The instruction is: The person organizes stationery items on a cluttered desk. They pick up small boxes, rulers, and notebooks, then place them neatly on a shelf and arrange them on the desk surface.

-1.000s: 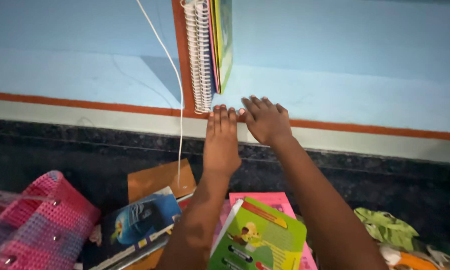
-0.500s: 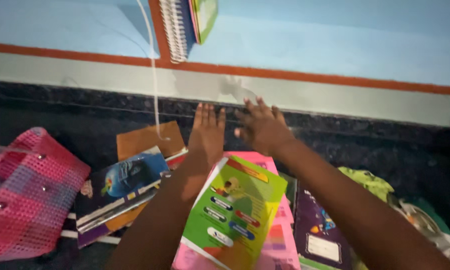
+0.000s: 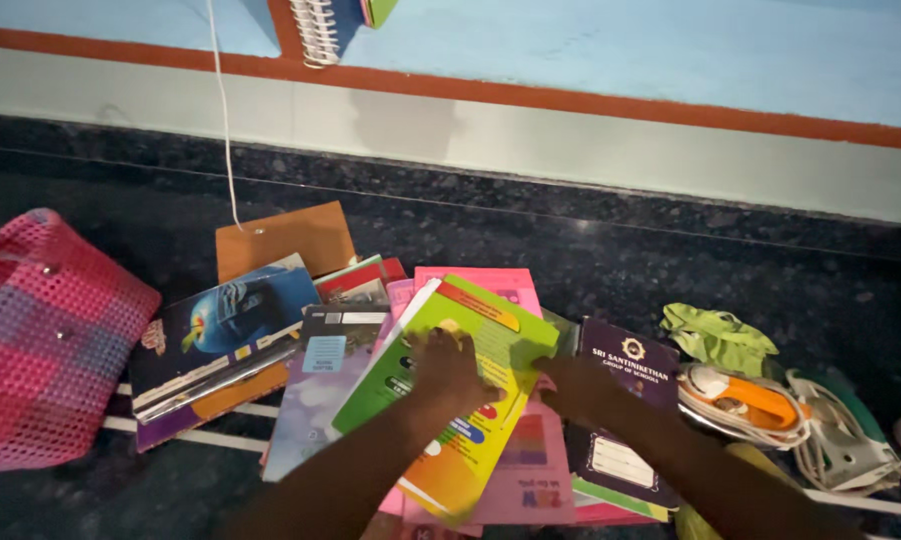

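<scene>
Landmark: the green-and-yellow booklet (image 3: 460, 385), topmost on a loose heap of books on the dark speckled stone floor (image 3: 530, 220).

Left hand (image 3: 448, 372) lies palm down on the booklet's middle, fingers spread fairly wide and flat; it presses rather than grips, apparently pinning the cover so it does not slide off the slanted pile.
Right hand (image 3: 582, 388) sits at the booklet's right edge, fingers curled toward that edge; motion blur hides whether it pinches the cover or only touches it, so I cannot tell how closed it is.

Under the booklet: a pink book (image 3: 515, 470), showing above and below it; its tilt explains the booklet's slant.
Left of the booklet: a pale purple book (image 3: 315, 385), then a blue-covered book (image 3: 220, 330) overlapping a brown card folder (image 3: 285, 240); all fanned, none squared up.
Right of the booklet, just beside the right hand: a dark purple notebook (image 3: 620, 400).
Further right, apart from the heap: a crumpled green cloth (image 3: 715, 335); an orange-and-white clothes iron (image 3: 745, 400) with its cord bundled against it.

Containers: a pink woven plastic basket (image 3: 40, 340) far left of the booklet, tipped on its side; its inside is not visible, so contents unknown.
Above the booklet, on the blue wall: a spiral-bound pad (image 3: 335, 25) hanging; a white cord (image 3: 220, 110) drops from there to the floor.
</scene>
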